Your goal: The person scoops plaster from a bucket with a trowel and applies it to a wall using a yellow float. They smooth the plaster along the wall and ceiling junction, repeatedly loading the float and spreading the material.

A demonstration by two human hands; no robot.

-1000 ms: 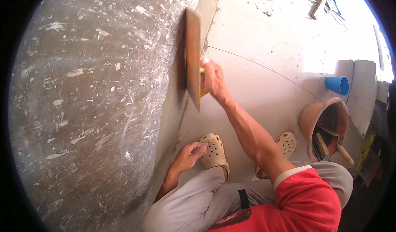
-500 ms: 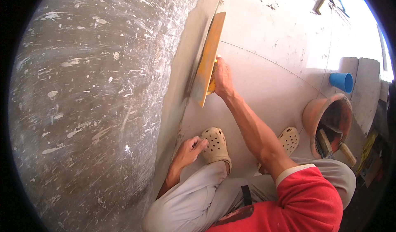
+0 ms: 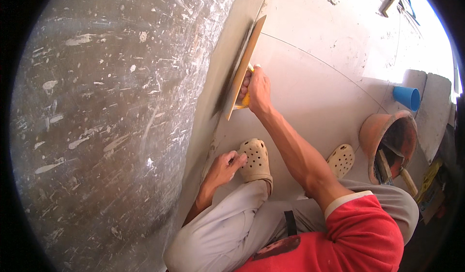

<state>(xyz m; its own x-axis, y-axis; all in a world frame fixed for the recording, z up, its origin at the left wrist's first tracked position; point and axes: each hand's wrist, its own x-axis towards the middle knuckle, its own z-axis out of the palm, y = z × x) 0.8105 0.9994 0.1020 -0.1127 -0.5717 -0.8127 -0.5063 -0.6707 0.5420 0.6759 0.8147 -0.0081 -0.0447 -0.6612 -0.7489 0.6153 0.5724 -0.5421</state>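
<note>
My right hand (image 3: 260,89) grips the yellow handle of a long trowel (image 3: 253,38), whose blade lies lengthwise against a smooth band of plaster (image 3: 209,85) along the foot of the speckled grey wall (image 3: 111,102). My left hand (image 3: 226,168) is low by the wall, fingers curled beside the toe of a beige clog (image 3: 256,160); whether anything is in them I cannot make out. A second clog (image 3: 341,160) is under my right forearm.
On the tiled floor (image 3: 315,93) at the right stand an orange bucket (image 3: 373,134) with tools inside, a blue cup (image 3: 404,98) and grey blocks (image 3: 433,112). More tools (image 3: 390,6) lie at the upper right, and dark clutter (image 3: 431,194) at the lower right.
The trowel shifted right from its place a second ago, its blade now slanting along the wall's foot; since half a second ago it moved slightly up. My left hand has risen slightly.
</note>
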